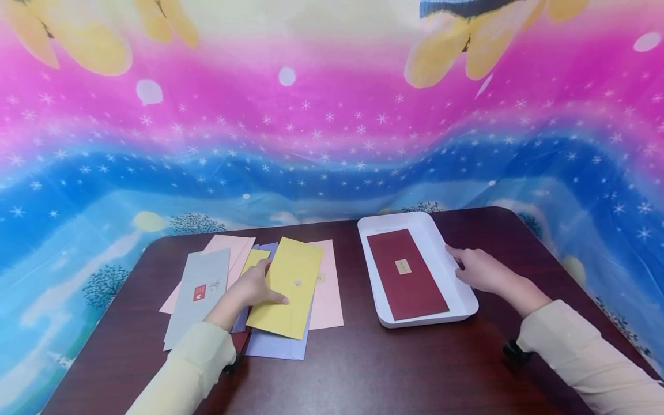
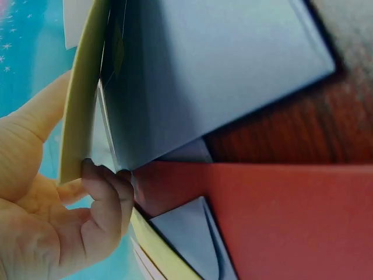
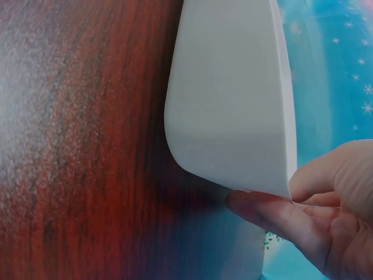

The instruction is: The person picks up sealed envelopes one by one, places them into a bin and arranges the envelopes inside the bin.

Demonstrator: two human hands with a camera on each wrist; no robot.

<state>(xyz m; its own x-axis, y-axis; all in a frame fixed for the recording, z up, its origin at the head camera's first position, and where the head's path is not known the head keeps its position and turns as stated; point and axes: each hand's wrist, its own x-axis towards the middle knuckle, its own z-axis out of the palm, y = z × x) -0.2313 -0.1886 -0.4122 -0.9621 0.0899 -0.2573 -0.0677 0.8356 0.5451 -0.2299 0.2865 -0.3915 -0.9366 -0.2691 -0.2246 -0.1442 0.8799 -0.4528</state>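
My left hand (image 1: pixel 254 286) grips a yellow envelope (image 1: pixel 298 259) by its left edge, with the thumb across its front. In the left wrist view this envelope (image 2: pixel 81 116) stands tilted above a purple envelope (image 2: pixel 233 64) and a red envelope (image 2: pixel 280 221). On the right, my right hand (image 1: pixel 485 271) holds the side rim of a white tray (image 1: pixel 434 245). The right wrist view has the thumb and fingers pinching the edge of the tray (image 3: pixel 233 99). A dark red envelope (image 1: pixel 394 288) with a small beige label lies inside the tray.
Around my left hand lie a grey envelope (image 1: pixel 194 311) with a red sticker, a pink envelope (image 1: pixel 228 245) behind it, and another pink envelope (image 1: pixel 329 305). The dark wooden table (image 1: pixel 363 369) meets a colourful patterned cloth (image 1: pixel 321 132) at its far edge.
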